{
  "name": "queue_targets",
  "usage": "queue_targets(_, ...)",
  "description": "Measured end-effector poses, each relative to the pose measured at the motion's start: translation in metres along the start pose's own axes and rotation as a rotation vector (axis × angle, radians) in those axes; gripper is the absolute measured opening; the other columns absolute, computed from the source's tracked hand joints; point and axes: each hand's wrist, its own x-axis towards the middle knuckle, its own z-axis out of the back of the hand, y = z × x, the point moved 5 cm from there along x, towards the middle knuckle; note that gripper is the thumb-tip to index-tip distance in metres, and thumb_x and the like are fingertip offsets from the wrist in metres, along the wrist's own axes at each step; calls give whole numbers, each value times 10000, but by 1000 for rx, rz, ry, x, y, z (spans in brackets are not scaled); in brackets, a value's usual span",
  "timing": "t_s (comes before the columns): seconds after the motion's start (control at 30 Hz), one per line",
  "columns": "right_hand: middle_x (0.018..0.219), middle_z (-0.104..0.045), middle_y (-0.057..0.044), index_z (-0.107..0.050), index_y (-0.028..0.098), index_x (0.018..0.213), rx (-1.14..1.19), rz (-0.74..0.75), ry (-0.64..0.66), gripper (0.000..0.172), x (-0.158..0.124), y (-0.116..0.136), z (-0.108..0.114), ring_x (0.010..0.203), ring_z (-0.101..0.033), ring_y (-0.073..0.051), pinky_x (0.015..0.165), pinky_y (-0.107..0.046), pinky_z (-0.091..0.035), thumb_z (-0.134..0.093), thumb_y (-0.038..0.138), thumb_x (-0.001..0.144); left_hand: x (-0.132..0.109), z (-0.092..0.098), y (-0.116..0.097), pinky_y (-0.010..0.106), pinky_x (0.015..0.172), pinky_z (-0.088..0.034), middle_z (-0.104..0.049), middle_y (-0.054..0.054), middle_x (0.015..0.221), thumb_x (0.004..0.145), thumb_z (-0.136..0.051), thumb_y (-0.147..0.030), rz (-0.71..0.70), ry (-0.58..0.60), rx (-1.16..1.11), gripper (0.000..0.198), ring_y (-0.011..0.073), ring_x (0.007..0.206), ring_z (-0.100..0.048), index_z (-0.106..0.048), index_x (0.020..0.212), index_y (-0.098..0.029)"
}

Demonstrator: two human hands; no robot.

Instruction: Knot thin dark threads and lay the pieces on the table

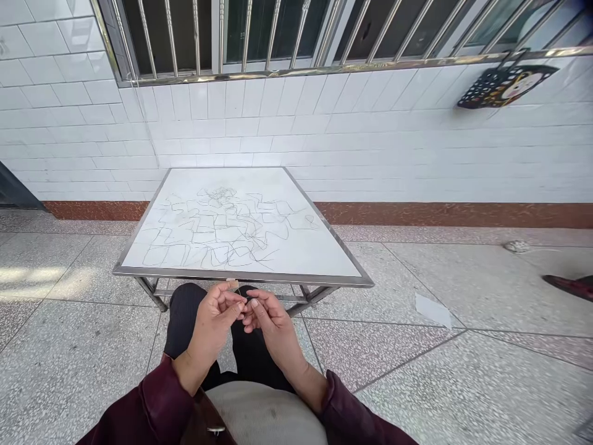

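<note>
My left hand and my right hand meet above my knees, just in front of the table's near edge. Thumb and fingers of each are pinched together, their tips almost touching. Between them shows a thin strand, too fine for me to tell whether it is thread or wire. A pale wrap, like tape or a bandage, seems to cover one left fingertip. Beyond the hands, the white table carries a tangle of thin dark lines; I cannot tell whether they are drawn or loose strands.
Behind the table runs a white tiled wall with a barred window. A dotted bag hangs from the bars at right. On the speckled floor lie a white sheet and a small pale object. A dark shoe shows far right.
</note>
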Motion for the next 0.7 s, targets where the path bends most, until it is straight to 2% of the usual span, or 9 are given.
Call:
queue_targets(0.2,916,-663,-43,-639,247,1088,-193,83,24,332,3,6,8,805,-612,-185,612,-284,-515,-602,502,879,-1,0,-2,270,681,-504,-659,4,794,768,-711,-263,-31,-1,68,375,138,718,-619,-597,1117,-190)
queue_targets(0.27,967,-662,-51,-664,247,1062,-253,90,32,311,6,12,11,828,-593,-187,666,-296,-498,-621,487,869,-1,0,-3,276,692,-494,-653,3,784,754,-700,-226,-36,12,100,388,137,707,-606,-592,1125,-187)
queue_targets(0.33,938,-657,-46,-684,244,1023,-256,67,68,292,10,17,11,795,-569,-182,673,-301,-472,-653,475,847,-1,0,-2,282,708,-483,-643,-4,759,743,-691,-199,-38,32,132,402,137,701,-600,-586,1130,-186)
queue_targets(0.53,784,-631,-6,-702,237,941,-51,-127,224,257,11,12,2,685,-514,-147,624,-278,-399,-728,442,788,-1,0,3,266,670,-439,-618,-24,703,752,-672,-215,32,77,236,455,129,664,-574,-555,1189,-166)
queue_targets(0.7,758,-591,14,-693,223,861,166,-242,206,216,8,8,3,666,-497,-109,617,-245,-383,-776,397,763,-3,0,3,277,683,-446,-643,-9,747,768,-664,-264,111,94,179,491,135,680,-574,-521,1228,-167)
